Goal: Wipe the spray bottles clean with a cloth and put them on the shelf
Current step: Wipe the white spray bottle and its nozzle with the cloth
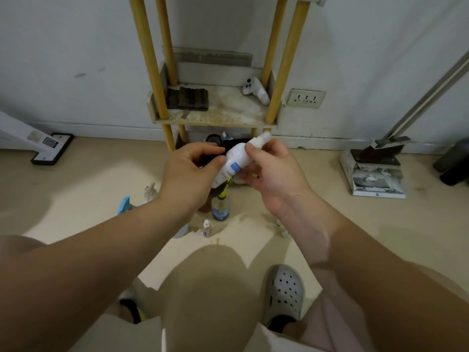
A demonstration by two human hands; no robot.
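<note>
A white spray bottle (233,158) with a blue label is held tilted in front of the shelf, nozzle up and to the right. My right hand (274,174) grips it near the neck. My left hand (190,171) is closed around its lower body, thumb on the label; I cannot tell whether the dark patch under its fingers is a cloth. The stained shelf board (223,115) carries a folded dark cloth (193,99) and another white spray bottle (255,90) lying down. On the floor stand a clear bottle (220,208), a small purple-labelled bottle (207,227) and a blue trigger sprayer (125,205).
The shelf's yellow wooden posts (286,72) stand against the wall, with dark items under the board. A dustpan and broom (375,171) are at the right, a wall outlet (305,98) beside the shelf, a white floor appliance (50,148) at the left. My grey clog (285,295) is below.
</note>
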